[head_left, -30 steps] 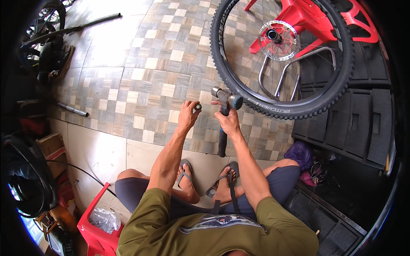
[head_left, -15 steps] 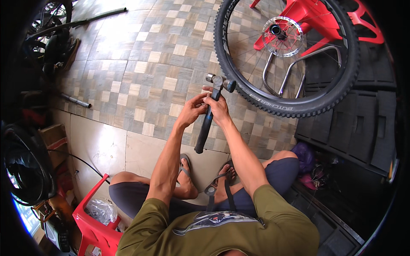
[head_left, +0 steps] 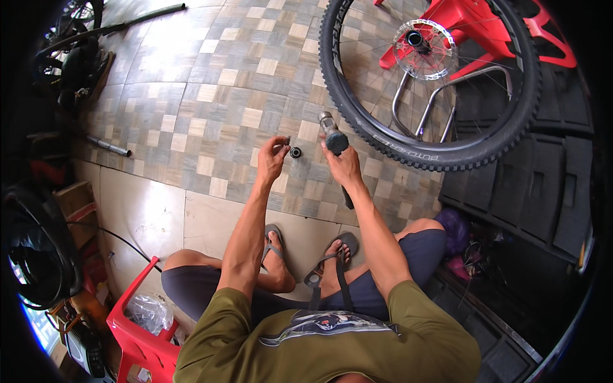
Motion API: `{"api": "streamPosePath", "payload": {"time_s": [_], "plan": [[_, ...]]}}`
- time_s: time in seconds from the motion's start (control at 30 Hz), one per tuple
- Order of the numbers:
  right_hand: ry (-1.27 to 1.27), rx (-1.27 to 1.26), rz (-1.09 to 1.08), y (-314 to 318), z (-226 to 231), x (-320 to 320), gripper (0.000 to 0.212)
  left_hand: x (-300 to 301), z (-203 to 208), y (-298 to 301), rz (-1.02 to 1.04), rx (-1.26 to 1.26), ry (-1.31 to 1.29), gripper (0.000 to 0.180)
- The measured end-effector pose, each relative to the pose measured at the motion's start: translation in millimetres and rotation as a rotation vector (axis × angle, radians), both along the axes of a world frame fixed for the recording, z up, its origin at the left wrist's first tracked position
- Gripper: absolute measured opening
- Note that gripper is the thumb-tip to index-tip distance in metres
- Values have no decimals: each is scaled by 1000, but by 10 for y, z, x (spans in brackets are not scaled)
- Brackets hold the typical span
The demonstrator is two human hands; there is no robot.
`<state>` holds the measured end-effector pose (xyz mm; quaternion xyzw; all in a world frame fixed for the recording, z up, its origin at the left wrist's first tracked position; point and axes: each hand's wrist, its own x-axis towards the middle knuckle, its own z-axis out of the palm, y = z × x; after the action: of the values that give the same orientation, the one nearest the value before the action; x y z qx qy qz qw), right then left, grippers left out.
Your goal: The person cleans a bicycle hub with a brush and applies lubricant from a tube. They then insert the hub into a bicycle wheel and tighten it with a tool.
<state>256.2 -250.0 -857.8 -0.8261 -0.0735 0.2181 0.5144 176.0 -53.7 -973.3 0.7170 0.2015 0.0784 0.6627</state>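
Purple bag (head_left: 456,231) hides its contents; the right hand (head_left: 345,167) grips a hammer (head_left: 337,143).

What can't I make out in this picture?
All in the head view:
Hammer: part of its handle, hidden by the right hand.
Left fingers: anything pinched there, too small to identify.
Black cylindrical part: its inside, too small.
Bicycle wheel: top, cut off by the upper edge.

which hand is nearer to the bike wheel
Right. The right hand, gripping the hammer, is just off the lower left edge of the wheel; the left hand is farther left, beside a small dark cylinder.
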Motion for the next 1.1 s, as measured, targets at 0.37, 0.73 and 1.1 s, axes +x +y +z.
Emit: {"api": "streamPosePath", "payload": {"time_s": [0.37,0.73,1.1], "plan": [[24,-152,14,-285,-204,-256,32,-87,-29,-255,-38,172,40,23],[-55,-83,31,-243,-101,-287,32,-71,-18,-250,-156,343,122,21],[-59,-101,96,-215,-107,-311,31,-78,-11,-288,-167,424,101,23]]}}
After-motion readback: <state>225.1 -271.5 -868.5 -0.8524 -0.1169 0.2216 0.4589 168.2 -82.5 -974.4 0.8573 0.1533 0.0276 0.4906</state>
